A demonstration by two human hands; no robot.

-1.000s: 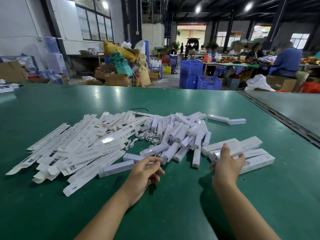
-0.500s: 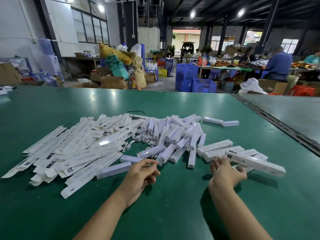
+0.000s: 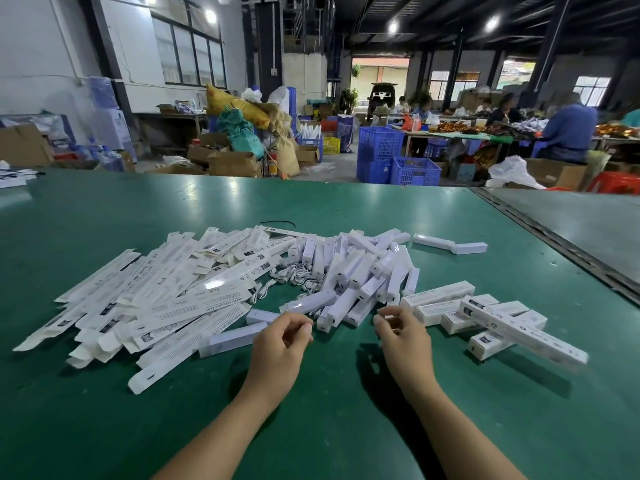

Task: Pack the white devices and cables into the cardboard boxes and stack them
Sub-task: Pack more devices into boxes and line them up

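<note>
Hovering at the near edge of the devices (image 3: 349, 271), the left hand (image 3: 282, 344) and right hand (image 3: 403, 336) are loosely curled and empty, probably choosing one. Flat boxes (image 3: 156, 299) fan out left within reach; packed boxes (image 3: 485, 317) pile right. Cables (image 3: 294, 275) tangle beside the devices and may snag a pick.

A hall is lit by ceiling lamps (image 3: 393, 26); windows (image 3: 188, 57) are set in a white wall (image 3: 41, 64); blue crates (image 3: 381, 143) are stacked beyond the green table (image 3: 311, 202).

Lettering on the flat cartons (image 3: 194, 308) is unreadable.
</note>
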